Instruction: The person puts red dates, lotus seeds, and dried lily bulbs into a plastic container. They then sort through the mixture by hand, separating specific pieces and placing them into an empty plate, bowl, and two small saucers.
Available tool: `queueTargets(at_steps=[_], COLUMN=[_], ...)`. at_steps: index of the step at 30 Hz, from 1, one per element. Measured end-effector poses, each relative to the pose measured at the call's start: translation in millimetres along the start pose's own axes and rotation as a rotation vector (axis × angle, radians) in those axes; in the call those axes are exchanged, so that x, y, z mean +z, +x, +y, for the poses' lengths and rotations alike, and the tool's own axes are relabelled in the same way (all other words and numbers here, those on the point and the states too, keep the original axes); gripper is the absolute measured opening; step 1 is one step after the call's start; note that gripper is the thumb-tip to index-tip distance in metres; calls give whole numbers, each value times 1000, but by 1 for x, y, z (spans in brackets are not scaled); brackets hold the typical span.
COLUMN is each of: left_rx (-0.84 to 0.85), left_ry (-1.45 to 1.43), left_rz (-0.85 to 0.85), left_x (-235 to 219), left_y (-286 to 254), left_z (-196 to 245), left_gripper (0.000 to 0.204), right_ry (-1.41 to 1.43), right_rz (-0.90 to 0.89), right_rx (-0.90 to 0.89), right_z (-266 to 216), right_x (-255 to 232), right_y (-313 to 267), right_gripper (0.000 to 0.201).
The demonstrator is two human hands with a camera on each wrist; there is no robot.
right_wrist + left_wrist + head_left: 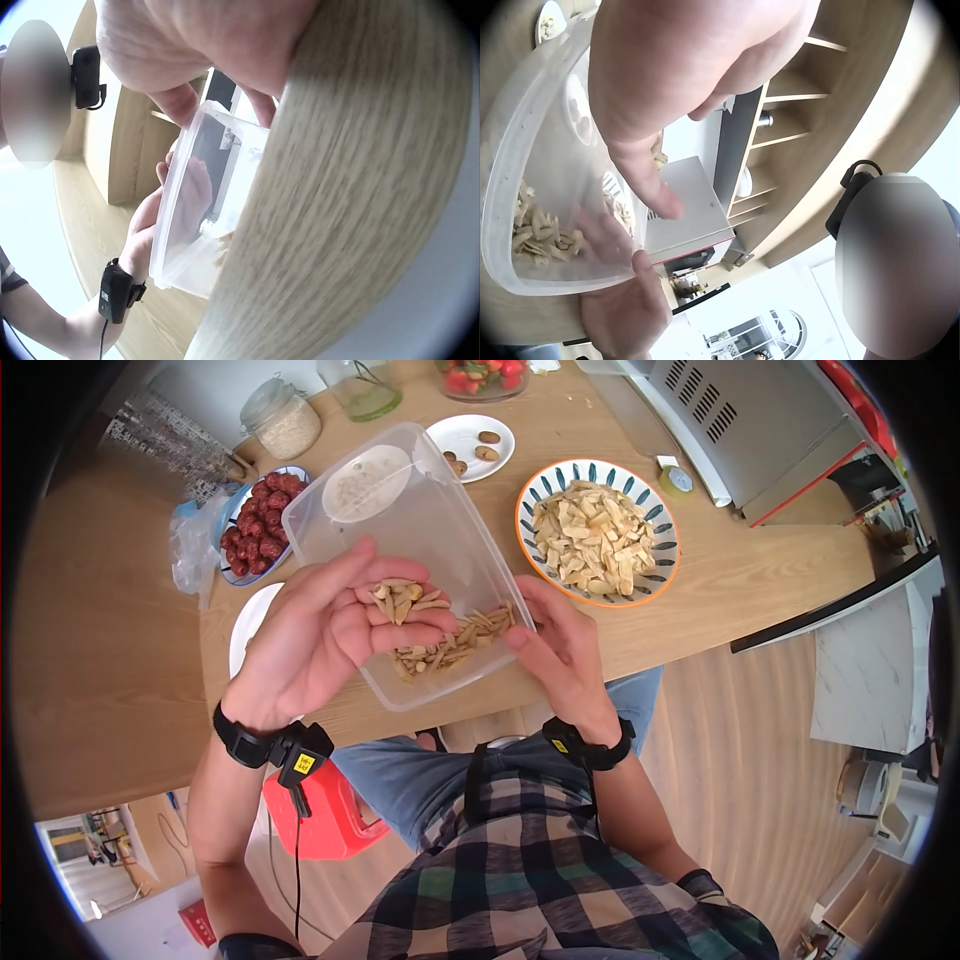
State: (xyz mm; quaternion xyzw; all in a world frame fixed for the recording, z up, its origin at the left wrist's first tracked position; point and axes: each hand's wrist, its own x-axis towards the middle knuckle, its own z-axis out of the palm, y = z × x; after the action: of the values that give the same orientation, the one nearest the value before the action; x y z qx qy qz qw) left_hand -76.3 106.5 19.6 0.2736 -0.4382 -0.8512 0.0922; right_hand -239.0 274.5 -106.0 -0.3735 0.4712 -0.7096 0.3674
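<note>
A clear plastic container (345,555) is tilted at the table's near edge, with small pale-tan dried strips (445,652) gathered in its lower corner. My left hand (335,620) is held palm up over the container, fingers slightly bent, and a little pile of the same strips (400,598) lies on the fingers. With my right hand (565,650) I grip the container's right wall, thumb at the rim. In the left wrist view, the right hand (626,307) shows at the container's corner; in the right wrist view, strips are mostly hidden behind the table edge.
Right of the container stands a striped bowl (523,525) of pale dried slices. A plate of red dates (262,530) is at left, a white plate (455,432) with several brown pieces behind. Jars (285,422) line the back; a grey appliance (730,420) stands at right.
</note>
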Motion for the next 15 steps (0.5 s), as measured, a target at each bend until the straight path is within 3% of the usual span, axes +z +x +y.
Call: queueTargets(at_steps=[6, 15], left_rx=[45, 64], left_ry=[113, 123], left_rz=[-22, -11], left_x=[-8, -2], left_y=[-3, -7], left_z=[-4, 3], left_gripper=[29, 28], right_ry=[34, -3], right_rz=[7, -1], right_rx=[-6, -18], right_z=[2, 2], right_x=[0, -2], right_y=[-1, -1], right_gripper=[44, 44])
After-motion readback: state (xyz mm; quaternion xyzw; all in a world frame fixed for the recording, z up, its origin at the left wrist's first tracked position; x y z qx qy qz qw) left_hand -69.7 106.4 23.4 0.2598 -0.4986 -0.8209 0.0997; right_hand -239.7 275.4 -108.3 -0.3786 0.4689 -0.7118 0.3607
